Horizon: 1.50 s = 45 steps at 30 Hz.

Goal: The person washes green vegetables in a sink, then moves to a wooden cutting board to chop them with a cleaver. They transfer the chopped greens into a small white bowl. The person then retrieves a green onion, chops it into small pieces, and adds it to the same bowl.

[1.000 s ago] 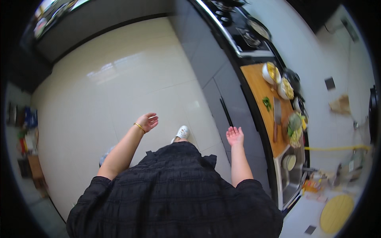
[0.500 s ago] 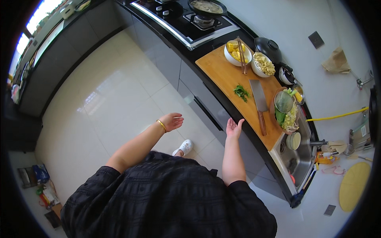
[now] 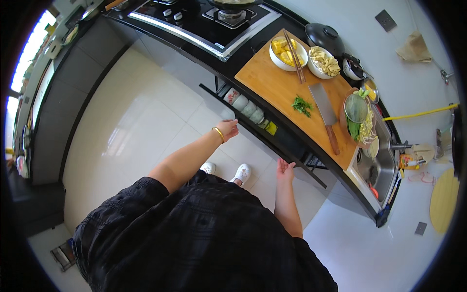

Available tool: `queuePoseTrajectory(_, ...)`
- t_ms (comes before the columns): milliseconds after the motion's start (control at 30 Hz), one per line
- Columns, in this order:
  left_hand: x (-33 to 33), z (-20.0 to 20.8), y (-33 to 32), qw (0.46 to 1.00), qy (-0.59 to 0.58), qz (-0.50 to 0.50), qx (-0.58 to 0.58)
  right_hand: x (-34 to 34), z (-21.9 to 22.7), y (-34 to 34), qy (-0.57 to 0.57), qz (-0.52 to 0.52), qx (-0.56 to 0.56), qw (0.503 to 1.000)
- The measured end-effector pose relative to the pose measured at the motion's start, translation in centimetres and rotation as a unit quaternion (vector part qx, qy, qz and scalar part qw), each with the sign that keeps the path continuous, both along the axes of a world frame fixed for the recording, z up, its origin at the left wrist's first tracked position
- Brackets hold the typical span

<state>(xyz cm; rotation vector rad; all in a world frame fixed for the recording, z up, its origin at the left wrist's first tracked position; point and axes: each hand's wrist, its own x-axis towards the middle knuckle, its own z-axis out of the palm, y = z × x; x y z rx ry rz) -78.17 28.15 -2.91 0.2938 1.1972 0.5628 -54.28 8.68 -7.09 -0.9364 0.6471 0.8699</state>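
Below the worktop a dark drawer (image 3: 292, 155) stands pulled out. Inside it sit several stacked bowls (image 3: 247, 108), pale with a floral one at the end, and a yellow-green item (image 3: 271, 128). My left hand (image 3: 227, 130), with a gold bangle (image 3: 218, 135) at the wrist, is at the drawer's front panel, fingers slightly bent and fingertips near its edge. Palm up, my right hand (image 3: 285, 169) is farther right along the same panel, its fingers apart and thumb by the edge. Neither hand holds a loose thing.
On the worktop, a wooden board (image 3: 262, 73) carries a cleaver (image 3: 323, 103), chopped greens (image 3: 302, 106), a bowl of yellow pieces (image 3: 284, 52) with chopsticks (image 3: 295, 56), and a bowl of pale pieces (image 3: 323, 62). A vegetable basket (image 3: 351, 127) adjoins the sink (image 3: 386, 151). The gas stove (image 3: 194, 27) is left.
The drawer has come out toward me, revealing the bowls. My left hand has moved right and up to its front; my right hand has dropped lower. Both shoes now show.
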Motion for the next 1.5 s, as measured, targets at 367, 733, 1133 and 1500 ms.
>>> queuePoseTrajectory(367,-2.3,0.4,-3.0,0.953,0.239,-0.074,0.171,-4.7,0.3,-5.2,-0.056,0.023,-0.015,0.998)
queuePoseTrajectory(733,6.6,-2.0,3.9,0.221,0.320,-0.630,0.673,-5.7,2.9,-6.8,-0.042,0.137,0.002,0.990)
queuePoseTrajectory(1133,11.1,-14.5,3.7,-0.125,0.203,-0.785,0.572,-0.8,9.3,-0.6,-0.281,0.477,-0.111,0.825)
queuePoseTrajectory(1500,11.8,-11.7,4.0,-0.086,0.139,-0.737,0.656,-1.0,7.2,0.9,-0.258,0.506,-0.139,0.811)
